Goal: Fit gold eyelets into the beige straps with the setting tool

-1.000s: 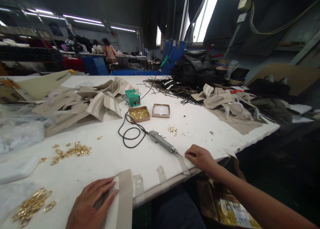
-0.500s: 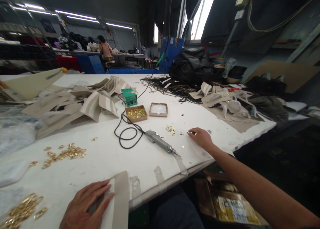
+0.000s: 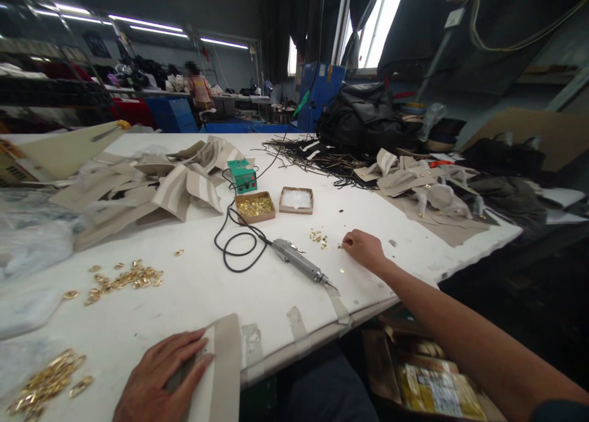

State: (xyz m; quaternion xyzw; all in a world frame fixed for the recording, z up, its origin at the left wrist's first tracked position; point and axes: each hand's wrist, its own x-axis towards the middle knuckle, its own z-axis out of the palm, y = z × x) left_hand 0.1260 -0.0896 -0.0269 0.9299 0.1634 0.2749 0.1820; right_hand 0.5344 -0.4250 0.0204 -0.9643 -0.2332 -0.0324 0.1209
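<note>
My left hand point(image 3: 159, 373) holds a beige panel point(image 3: 225, 360) at the table's front edge. Its thumb and fingers are parted around small dark holes in the panel's pale strip. Farther right, my right hand point(image 3: 363, 249) rests low over the white table with its fingertips pinched together; whatever they hold is hidden. Small gold-coloured pieces point(image 3: 318, 238) lie scattered left of those fingertips. Between my hands lies a grey electric screwdriver point(image 3: 299, 261), its tip pointing toward the front edge, its black cable looping back to a green power box point(image 3: 242, 175).
Gold oval fittings lie in a loose cluster point(image 3: 133, 276) and a heap point(image 3: 48, 379) on the left. Behind are a carton of gold pieces point(image 3: 255, 218) and a carton with white contents point(image 3: 297, 210). Beige panels point(image 3: 124, 204) pile up left; black cords point(image 3: 322, 158) lie behind. A person point(image 3: 200, 91) is far back.
My right hand has moved slightly left toward the small gold pieces, and its fingers have curled closer together. My left hand stays on the panel. The view has shifted a little.
</note>
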